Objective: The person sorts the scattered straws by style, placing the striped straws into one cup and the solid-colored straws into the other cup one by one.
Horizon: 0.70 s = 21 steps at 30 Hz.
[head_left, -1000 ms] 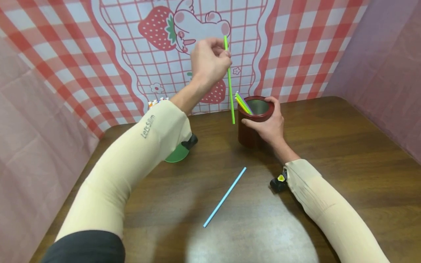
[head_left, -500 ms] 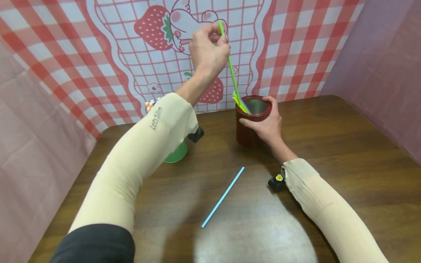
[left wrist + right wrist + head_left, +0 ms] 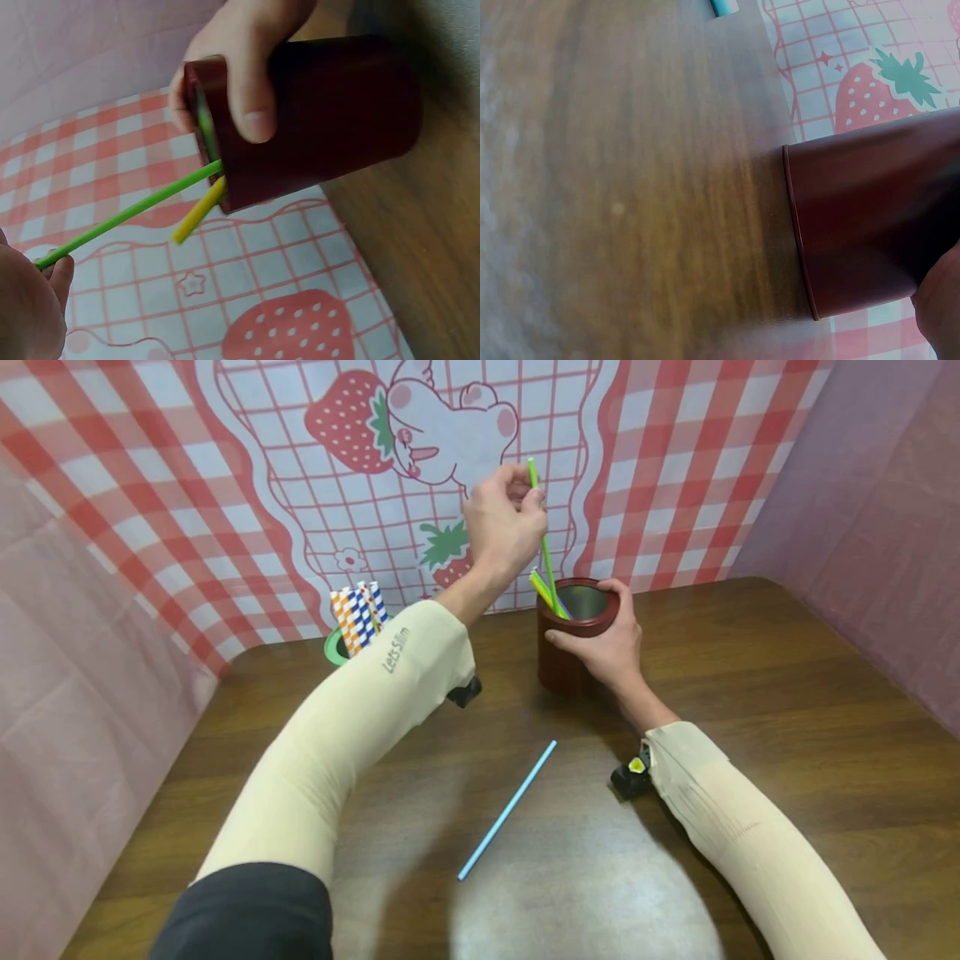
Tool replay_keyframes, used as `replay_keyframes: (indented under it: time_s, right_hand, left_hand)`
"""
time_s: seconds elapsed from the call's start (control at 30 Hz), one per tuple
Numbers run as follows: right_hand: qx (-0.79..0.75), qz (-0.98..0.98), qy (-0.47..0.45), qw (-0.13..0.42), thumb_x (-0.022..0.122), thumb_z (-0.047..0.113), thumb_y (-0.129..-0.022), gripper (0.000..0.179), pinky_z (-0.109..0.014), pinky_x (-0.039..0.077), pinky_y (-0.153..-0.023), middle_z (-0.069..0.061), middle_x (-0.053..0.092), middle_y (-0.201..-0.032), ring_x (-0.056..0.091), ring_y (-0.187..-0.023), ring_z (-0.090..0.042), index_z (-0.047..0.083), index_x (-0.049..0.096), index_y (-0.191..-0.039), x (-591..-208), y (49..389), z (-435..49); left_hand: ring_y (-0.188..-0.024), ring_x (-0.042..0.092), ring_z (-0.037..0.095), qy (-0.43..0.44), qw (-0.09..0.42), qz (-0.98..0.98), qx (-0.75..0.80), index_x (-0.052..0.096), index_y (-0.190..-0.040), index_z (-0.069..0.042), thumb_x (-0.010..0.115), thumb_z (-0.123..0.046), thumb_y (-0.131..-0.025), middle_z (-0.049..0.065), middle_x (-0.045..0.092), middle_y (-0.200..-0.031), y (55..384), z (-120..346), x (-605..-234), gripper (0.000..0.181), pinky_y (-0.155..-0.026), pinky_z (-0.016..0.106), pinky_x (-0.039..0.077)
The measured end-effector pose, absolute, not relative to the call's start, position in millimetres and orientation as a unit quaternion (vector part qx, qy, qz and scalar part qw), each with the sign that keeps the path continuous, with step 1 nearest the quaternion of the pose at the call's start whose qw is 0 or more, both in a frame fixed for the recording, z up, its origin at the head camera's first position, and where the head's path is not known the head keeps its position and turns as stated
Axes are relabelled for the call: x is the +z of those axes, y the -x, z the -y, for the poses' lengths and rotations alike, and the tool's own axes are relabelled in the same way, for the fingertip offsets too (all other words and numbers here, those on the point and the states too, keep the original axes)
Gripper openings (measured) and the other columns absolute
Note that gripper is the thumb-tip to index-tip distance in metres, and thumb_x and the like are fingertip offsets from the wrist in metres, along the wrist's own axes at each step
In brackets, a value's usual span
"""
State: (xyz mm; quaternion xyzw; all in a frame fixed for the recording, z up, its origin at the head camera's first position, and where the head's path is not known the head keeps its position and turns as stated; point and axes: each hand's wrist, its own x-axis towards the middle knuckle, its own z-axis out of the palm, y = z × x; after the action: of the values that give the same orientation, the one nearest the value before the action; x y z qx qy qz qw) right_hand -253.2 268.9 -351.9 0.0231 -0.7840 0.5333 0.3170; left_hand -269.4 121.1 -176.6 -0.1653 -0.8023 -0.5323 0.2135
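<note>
A green straw (image 3: 547, 547) is pinched near its top by my left hand (image 3: 507, 518); its lower end reaches inside the rim of a dark red cylindrical cup (image 3: 562, 664). My right hand (image 3: 611, 643) grips that cup around its upper side, thumb in front and fingers behind. Yellow, green and purple straws lean together at the cup's left rim, and one yellow straw (image 3: 199, 211) sticks out in the left wrist view. On the table in front lies a light blue straw (image 3: 507, 811), slanting and apart from both hands.
Behind my left forearm stands a green-rimmed container (image 3: 335, 647) with several striped paper straws (image 3: 356, 614), partly hidden by the sleeve. A checked cloth (image 3: 697, 468) with strawberry prints hangs at the back of the wooden table (image 3: 787, 735).
My left hand first rose, then came down and right, bringing the green straw's lower end from beside the cup into its mouth. More of the striped straws shows. The right hand keeps its grip.
</note>
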Motion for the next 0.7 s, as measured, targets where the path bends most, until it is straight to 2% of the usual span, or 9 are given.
replay_keyframes:
  time_s: [0.33,0.7]
  right_hand:
    - [0.527,0.789,-0.022,0.314,0.092,0.034,-0.057,0.093,-0.038,0.044,-0.092,-0.006,0.056,-0.126,0.053,-0.11,-0.017,0.019,0.039,-0.132,-349,254,-266]
    - [0.536,0.782,-0.028,0.317,0.092,0.032,-0.058,0.091,-0.038,0.045,-0.092,-0.006,0.055,-0.127,0.053,-0.111,-0.017,0.019,0.039,-0.132,-352,253,-268]
  left_hand:
    - [-0.086,0.067,0.01,0.163,0.2,0.816,-0.517,0.064,-0.11,-0.008,0.062,-0.01,-0.091,0.005,0.071,-0.098,274,-117,-207,0.019,-0.072,0.017,0.051]
    - [-0.091,0.067,0.012,0.153,0.198,0.817,-0.519,0.064,-0.117,-0.007,0.062,-0.009,-0.09,0.007,0.071,-0.106,277,-113,-210,0.027,-0.075,0.015,0.052]
